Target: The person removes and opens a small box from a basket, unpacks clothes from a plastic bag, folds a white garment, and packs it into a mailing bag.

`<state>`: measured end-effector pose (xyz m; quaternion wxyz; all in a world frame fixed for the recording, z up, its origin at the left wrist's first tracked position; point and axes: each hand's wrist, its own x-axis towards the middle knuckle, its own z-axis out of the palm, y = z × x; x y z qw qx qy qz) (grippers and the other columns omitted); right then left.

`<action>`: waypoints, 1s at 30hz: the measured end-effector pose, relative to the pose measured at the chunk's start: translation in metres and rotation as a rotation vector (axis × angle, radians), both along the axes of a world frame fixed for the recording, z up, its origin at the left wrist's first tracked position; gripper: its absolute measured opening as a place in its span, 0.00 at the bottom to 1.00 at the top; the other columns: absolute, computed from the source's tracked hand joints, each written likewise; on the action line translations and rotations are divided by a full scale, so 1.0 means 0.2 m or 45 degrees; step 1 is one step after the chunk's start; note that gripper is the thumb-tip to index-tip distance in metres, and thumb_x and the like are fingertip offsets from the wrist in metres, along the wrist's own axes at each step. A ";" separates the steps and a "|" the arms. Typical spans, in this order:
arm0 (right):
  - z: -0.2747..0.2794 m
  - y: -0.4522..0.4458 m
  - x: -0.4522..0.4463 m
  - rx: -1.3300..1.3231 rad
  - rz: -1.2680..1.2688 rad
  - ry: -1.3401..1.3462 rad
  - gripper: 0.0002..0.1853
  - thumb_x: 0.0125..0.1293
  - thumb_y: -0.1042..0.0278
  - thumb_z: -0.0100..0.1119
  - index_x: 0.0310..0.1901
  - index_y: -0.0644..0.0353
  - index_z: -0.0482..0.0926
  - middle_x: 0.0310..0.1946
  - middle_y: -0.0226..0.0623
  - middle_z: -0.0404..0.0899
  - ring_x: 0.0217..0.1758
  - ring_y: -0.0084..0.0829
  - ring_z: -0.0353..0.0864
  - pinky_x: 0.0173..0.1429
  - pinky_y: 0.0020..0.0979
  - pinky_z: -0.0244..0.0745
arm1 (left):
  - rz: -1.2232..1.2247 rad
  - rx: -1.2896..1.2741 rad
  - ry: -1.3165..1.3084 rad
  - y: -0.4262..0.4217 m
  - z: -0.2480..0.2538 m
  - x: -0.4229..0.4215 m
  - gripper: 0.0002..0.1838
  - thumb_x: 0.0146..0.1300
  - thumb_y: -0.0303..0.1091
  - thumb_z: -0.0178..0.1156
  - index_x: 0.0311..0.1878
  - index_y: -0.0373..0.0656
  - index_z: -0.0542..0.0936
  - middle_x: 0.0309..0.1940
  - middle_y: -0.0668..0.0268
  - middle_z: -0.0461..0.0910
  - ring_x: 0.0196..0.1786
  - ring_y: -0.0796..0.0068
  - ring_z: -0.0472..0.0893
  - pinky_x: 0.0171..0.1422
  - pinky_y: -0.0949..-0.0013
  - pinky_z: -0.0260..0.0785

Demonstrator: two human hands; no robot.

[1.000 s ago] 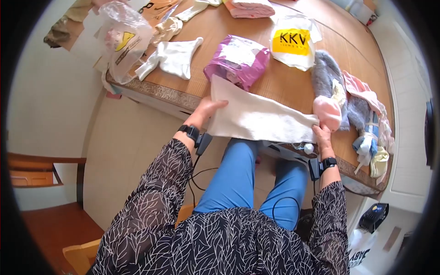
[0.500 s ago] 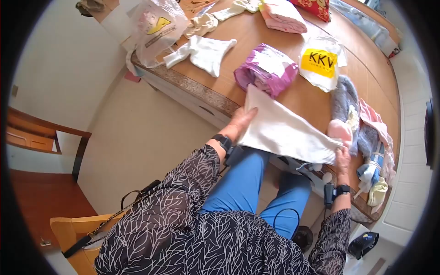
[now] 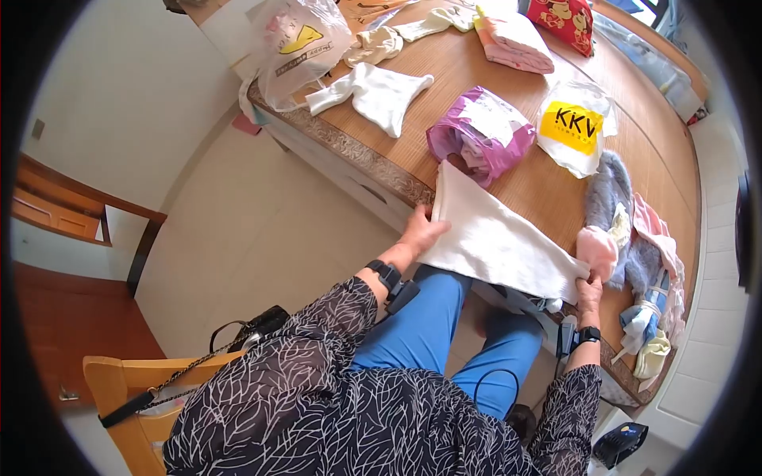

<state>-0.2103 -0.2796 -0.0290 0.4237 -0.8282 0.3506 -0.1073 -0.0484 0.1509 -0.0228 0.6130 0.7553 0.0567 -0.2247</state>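
Note:
A white knitted garment is stretched between my two hands over the table's near edge and my lap. My left hand pinches its left side, thumb on top. At the right end, my right hand grips a narrow ribbed edge, with its fingers partly hidden. Just beyond the garment's upper corner lies a purple plastic bag with its mouth open and some cloth inside. A pink rolled cloth lies close to my right hand, beside a grey fuzzy garment.
On the wooden table are a small white garment, a white bag with a yellow label, a folded pink cloth, a clear plastic bag and a tied bundle of clothes. A wooden chair stands at lower left.
The view has shifted, so the table and its things appear lower and further right. Both hands keep hold of the white garment, which has moved slightly left relative to the table.

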 end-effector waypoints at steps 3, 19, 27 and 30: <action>-0.06 -0.06 -0.02 0.003 -0.015 0.000 0.17 0.55 0.73 0.58 0.48 0.63 0.74 0.40 0.34 0.78 0.43 0.27 0.76 0.50 0.28 0.71 | -0.252 -0.243 0.043 0.04 -0.04 -0.10 0.32 0.44 0.37 0.66 0.54 0.31 0.72 0.47 0.54 0.79 0.48 0.65 0.78 0.56 0.68 0.69; 0.09 0.10 -0.07 0.129 0.039 -0.104 0.26 0.56 0.65 0.62 0.56 0.65 0.71 0.47 0.40 0.77 0.49 0.30 0.75 0.56 0.31 0.70 | 0.052 0.479 -0.814 0.05 -0.05 -0.24 0.27 0.50 0.33 0.65 0.54 0.35 0.70 0.46 0.55 0.75 0.50 0.58 0.74 0.56 0.60 0.67; 0.40 0.26 0.05 0.175 0.096 -0.260 0.16 0.61 0.69 0.60 0.49 0.65 0.76 0.38 0.31 0.79 0.40 0.20 0.76 0.46 0.24 0.72 | -0.863 0.175 -1.325 -0.61 0.14 -0.33 0.19 0.62 0.33 0.53 0.55 0.36 0.72 0.52 0.51 0.74 0.58 0.51 0.71 0.64 0.55 0.62; 0.58 0.50 0.13 0.047 0.230 -0.281 0.16 0.62 0.68 0.60 0.50 0.66 0.75 0.39 0.31 0.78 0.41 0.20 0.75 0.46 0.24 0.73 | -0.941 0.174 -0.795 -0.77 0.03 -0.30 0.18 0.65 0.38 0.53 0.54 0.38 0.73 0.49 0.56 0.75 0.55 0.58 0.74 0.59 0.56 0.66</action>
